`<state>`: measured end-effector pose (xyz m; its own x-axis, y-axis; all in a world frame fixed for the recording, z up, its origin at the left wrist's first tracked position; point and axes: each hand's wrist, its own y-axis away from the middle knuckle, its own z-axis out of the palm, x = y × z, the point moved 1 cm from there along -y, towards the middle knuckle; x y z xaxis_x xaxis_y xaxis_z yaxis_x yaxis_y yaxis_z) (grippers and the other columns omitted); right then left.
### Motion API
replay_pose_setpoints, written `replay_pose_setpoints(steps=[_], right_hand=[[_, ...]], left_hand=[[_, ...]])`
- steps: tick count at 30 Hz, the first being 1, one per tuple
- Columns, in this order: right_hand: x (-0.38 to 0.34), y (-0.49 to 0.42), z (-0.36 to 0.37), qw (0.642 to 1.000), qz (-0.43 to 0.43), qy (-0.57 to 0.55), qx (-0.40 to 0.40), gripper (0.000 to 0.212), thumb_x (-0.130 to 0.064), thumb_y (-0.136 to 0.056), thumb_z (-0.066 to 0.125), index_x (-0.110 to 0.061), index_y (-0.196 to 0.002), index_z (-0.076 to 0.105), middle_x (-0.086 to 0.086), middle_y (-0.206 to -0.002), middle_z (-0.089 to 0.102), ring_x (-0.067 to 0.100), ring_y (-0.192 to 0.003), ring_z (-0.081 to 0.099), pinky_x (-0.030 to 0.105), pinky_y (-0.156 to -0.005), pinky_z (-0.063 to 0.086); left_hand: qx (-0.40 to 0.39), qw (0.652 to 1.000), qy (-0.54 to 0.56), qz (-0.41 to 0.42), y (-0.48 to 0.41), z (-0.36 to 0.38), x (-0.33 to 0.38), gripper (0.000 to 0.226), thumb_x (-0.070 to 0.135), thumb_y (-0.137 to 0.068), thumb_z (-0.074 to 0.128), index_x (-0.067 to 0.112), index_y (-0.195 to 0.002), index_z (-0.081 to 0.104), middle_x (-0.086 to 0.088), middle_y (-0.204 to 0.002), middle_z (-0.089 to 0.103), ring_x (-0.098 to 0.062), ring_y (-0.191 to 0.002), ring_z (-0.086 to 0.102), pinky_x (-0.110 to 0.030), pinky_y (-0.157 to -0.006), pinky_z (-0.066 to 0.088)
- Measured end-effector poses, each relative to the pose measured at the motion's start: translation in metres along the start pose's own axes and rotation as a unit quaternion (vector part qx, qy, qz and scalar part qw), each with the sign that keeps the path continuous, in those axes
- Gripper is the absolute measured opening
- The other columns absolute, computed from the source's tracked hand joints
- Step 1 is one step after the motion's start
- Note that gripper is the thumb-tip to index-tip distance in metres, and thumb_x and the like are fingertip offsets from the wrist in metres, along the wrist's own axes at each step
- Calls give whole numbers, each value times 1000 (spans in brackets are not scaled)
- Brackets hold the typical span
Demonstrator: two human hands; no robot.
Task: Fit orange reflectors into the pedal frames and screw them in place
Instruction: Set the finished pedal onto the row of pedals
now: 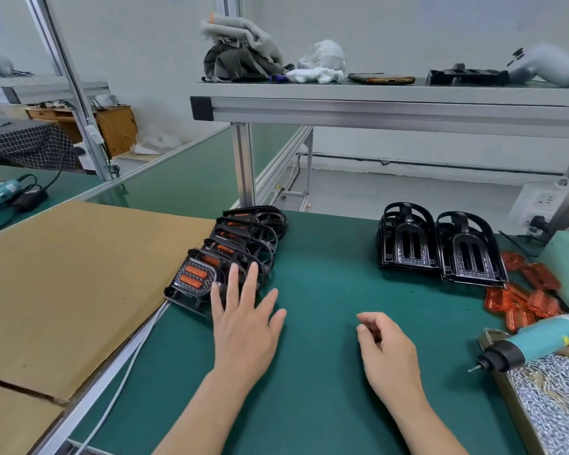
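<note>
1. Orange reflectors (523, 300) lie in a loose pile at the right edge of the green mat (326, 274), just right of the empty black pedal frames (440, 254).
2. A row of fitted pedals (230, 254), orange showing in them, leans at the left beside a cardboard sheet (63, 274).
3. The left hand (243, 323) is flat, with fingers straight and spread. Its fingertips are over the nearest fitted pedal and it grips nothing.
4. The right hand (388, 349) hovers near, fingers loosely curled, holding nothing.
5. A teal electric screwdriver (536, 343) rests on a heap of screws (559, 408) at near right.
</note>
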<state>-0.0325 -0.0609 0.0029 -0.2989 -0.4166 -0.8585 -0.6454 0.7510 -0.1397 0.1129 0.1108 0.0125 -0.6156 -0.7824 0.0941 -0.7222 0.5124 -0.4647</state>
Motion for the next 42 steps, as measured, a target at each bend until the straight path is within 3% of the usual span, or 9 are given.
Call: replay_pose_setpoints(steps=[2, 12, 16, 20, 26, 32, 37, 42], right_hand=[[0, 0, 0, 1000, -1, -3, 1, 16, -13, -99, 57, -23, -107, 67, -12, -103, 66, -2, -96, 58, 23, -85, 42], [-2, 0, 0, 1000, 9, -14, -4, 17, -15, -100, 56, -29, -105, 65, -16, -103, 65, -4, -96, 58, 17, -82, 40], [-4, -2, -2, 999, 14, -30, -9, 17, -15, -100, 55, -26, -107, 65, -13, -104, 65, -4, -96, 58, 8, -79, 39], [-7, -6, -3, 999, 24, -25, -20, 16, -16, -100, 55, -23, -111, 64, -12, -108, 63, -7, -95, 56, 1, -76, 37], [-14, -10, -5, 998, 32, -1, -49, 23, -19, -99, 56, -20, -122, 60, -8, -118, 56, -9, -95, 54, 15, -84, 38], [-34, -48, -26, 1000, 8, 22, -6, 32, -22, -96, 61, -19, -127, 57, -3, -125, 50, 9, -100, 56, 24, -89, 39], [-35, -108, -54, 982, 0, 188, 19, 41, -17, -95, 57, -16, -136, 54, 5, -143, 45, 28, -124, 49, 38, -100, 44], [-18, -141, -60, 902, -15, 430, -21, 69, -17, -89, 64, -27, -150, 34, 7, -151, 35, 31, -133, 35, 41, -104, 37]], left_hand=[[-18, 1000, -15, -14, -1, 9, 1, 43, 49, -98, 49, 28, -132, 64, -5, -165, 19, -31, -154, 5, -56, -121, 0], [-30, 999, -21, -26, -10, 19, -3, 52, 45, -97, 51, 16, -139, 58, -3, -164, 22, -28, -154, 3, -57, -122, 2], [-2, 1000, -10, 2, -8, 17, -3, 36, 44, -94, 52, 28, -119, 72, -8, -159, 35, -34, -153, 11, -60, -120, 6], [53, 998, 23, 39, -9, 14, 6, 32, 44, -88, 53, 30, -104, 77, -14, -151, 46, -37, -151, 17, -61, -120, 7], [52, 987, 65, 138, -3, 18, 48, 33, 44, -89, 56, 25, -109, 73, -17, -145, 50, -39, -149, 22, -61, -119, 12], [-10, 981, 77, 175, -3, 25, 60, 37, 47, -90, 54, 24, -112, 72, -10, -127, 63, -36, -144, 35, -57, -118, 19], [-33, 980, 89, 177, -3, 27, 59, 38, 48, -93, 49, 24, -112, 72, -1, -107, 66, -33, -141, 41, -54, -119, 20], [-43, 978, 97, 179, -4, 26, 59, 39, 48, -95, 49, 23, -114, 72, 1, -103, 67, -31, -140, 42, -52, -121, 18]])
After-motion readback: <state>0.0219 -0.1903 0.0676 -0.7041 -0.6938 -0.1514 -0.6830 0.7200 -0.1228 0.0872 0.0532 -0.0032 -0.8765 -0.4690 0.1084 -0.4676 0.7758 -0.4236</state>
